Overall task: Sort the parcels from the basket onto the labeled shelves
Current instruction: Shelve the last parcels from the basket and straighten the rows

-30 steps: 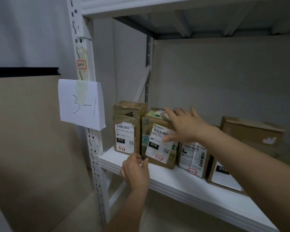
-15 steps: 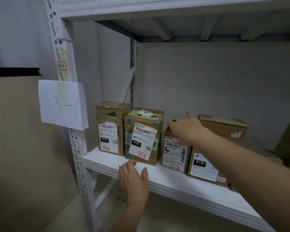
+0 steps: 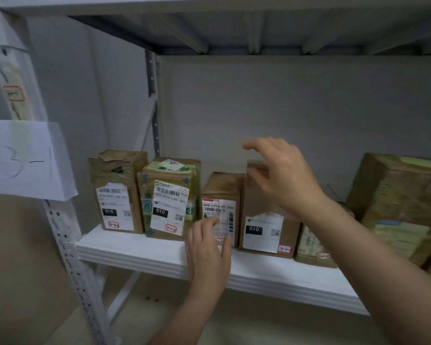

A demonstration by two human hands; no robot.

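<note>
Both hands are seen empty at the shelf. Nearest, the left hand (image 3: 208, 252) is laid flat with fingers loosely spread over the front edge of the white shelf board (image 3: 135, 250), its fingertips (image 3: 213, 221) against the label of the small brown cardboard parcel with the red-and-white label (image 3: 222, 192). Further in, the right hand (image 3: 281, 175) is held open with fingers curved and apart, in front of the upper corner of the taller brown cardboard parcel marked 010 (image 3: 261, 230); whether contact is made cannot be told through the blur.

Six parcels are seen standing in a row on this shelf, marked by the white paper sign reading 3-1 (image 3: 28, 160) on the upright; small red-bordered tags are borne on several. The row is judged to be at the straightening stage. The basket is not in view, so what remains to be sorted cannot be told.
</note>
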